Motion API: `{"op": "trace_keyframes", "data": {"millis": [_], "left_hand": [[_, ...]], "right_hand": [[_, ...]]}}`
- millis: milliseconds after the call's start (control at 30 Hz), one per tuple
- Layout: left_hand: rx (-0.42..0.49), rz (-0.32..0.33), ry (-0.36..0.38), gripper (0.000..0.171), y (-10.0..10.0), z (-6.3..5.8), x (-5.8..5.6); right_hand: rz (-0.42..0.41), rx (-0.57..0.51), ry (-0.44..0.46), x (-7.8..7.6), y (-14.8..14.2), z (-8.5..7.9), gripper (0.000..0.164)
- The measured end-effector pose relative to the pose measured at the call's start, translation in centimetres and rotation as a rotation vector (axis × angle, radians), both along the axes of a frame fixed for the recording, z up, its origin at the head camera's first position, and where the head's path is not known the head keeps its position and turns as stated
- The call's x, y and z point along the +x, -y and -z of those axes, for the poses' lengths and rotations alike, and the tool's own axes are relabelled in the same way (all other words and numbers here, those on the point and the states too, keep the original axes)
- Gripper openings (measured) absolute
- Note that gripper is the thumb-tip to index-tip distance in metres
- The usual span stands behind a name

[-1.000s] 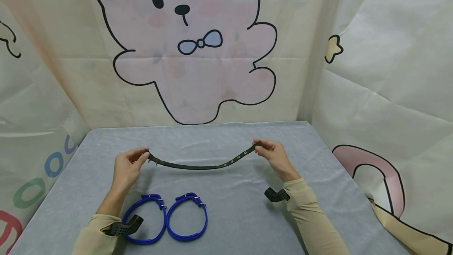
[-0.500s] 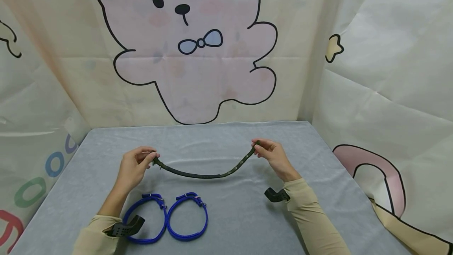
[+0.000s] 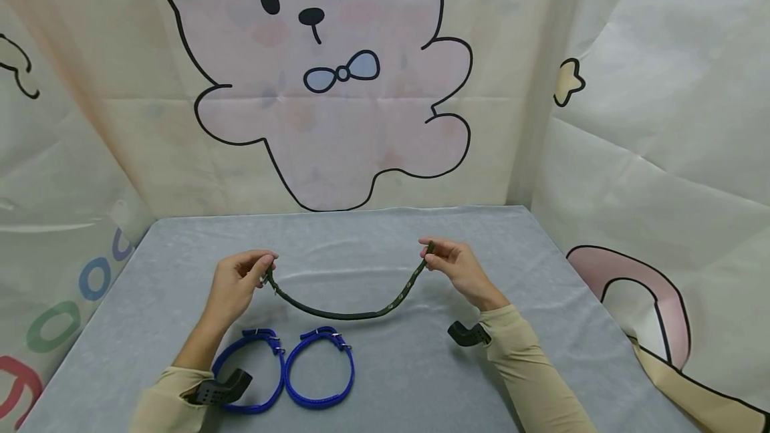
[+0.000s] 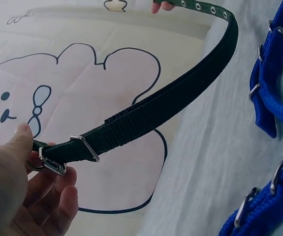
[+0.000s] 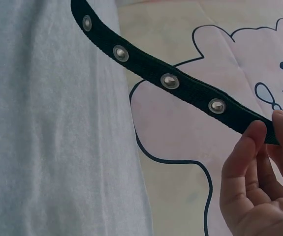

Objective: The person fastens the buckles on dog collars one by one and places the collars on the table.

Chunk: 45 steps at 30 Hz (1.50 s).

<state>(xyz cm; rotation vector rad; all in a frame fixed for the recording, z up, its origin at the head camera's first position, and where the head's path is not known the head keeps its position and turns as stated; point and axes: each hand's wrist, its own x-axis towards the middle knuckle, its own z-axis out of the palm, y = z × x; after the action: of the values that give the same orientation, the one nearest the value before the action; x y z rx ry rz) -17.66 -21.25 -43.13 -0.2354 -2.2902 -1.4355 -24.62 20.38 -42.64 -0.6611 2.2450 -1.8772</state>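
A dark green pet collar point(image 3: 349, 316) hangs unbuckled in a sagging curve above the table, held between my two hands. My left hand point(image 3: 236, 282) pinches its buckle end; the metal buckle point(image 4: 52, 164) and a wire keeper loop point(image 4: 85, 147) show in the left wrist view. My right hand point(image 3: 460, 269) pinches the other end between thumb and finger, close to a row of metal eyelets point(image 5: 170, 81) in the right wrist view. Two blue collars, a left one point(image 3: 281, 379) and a right one point(image 3: 351, 376), lie buckled into rings near my left forearm.
A grey cloth covers the table point(image 3: 409, 379). Behind it hangs a cream backdrop with a printed bear point(image 3: 361, 132). Printed side panels point(image 3: 662, 152) stand at left and right. Each wrist wears a black camera mount point(image 3: 219, 389).
My left hand has moved right, toward the right hand, which has shifted slightly left. The green collar now sags in a deeper curve. The blue collars stay where they were.
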Motion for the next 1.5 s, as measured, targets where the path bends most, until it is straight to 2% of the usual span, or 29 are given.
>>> {"op": "trace_keyframes", "data": {"millis": [133, 267, 367, 467, 600, 767, 900, 1033, 1200, 1367, 1500], "left_hand": [[0.044, 0.000, 0.012, 0.018, -0.5, -0.3, 0.1], [0.192, 0.002, 0.039, 0.012, -0.8, -0.6, 0.2], [0.342, 0.029, 0.055, 0.024, -0.9, -0.6, 0.3], [0.397, 0.037, 0.056, 0.035, -1.0, -0.7, 0.4], [0.351, 0.023, 0.060, 0.037, -1.1, -0.8, 0.5], [0.352, 0.057, 0.060, 0.025, -1.2, -0.9, 0.7], [0.348, 0.119, 0.036, 0.016, -1.2, -0.9, 0.8], [0.299, 0.206, 0.030, 0.008, -1.0, -1.0, 0.9], [0.213, 0.305, 0.051, 0.011, -0.8, -1.2, 1.1], [0.164, 0.357, 0.070, 0.015, -0.9, -1.4, 1.2], [0.156, 0.371, 0.067, 0.016, -1.0, -1.5, 1.3]], "right_hand": [[-0.011, 0.054, 0.022, 0.1, 0.2, 0.0, 0.039], [-0.028, 0.080, 0.019, 0.2, 0.4, 0.1, 0.036], [-0.075, 0.087, -0.001, 0.3, 0.5, 0.1, 0.035], [-0.117, 0.098, -0.021, 0.3, 0.6, 0.1, 0.034], [-0.134, 0.121, -0.038, 0.5, 0.7, -0.1, 0.035], [-0.136, 0.139, -0.032, 0.7, 0.8, -0.2, 0.035], [-0.147, 0.155, -0.028, 0.8, 0.8, -0.3, 0.035], [-0.157, 0.167, -0.032, 0.8, 0.6, -0.3, 0.036], [-0.183, 0.148, 0.000, 0.8, 0.4, -0.6, 0.036], [-0.194, 0.152, 0.000, 1.0, 0.5, -0.8, 0.025], [-0.189, 0.166, -0.056, 1.0, 0.6, -0.6, 0.026]]}}
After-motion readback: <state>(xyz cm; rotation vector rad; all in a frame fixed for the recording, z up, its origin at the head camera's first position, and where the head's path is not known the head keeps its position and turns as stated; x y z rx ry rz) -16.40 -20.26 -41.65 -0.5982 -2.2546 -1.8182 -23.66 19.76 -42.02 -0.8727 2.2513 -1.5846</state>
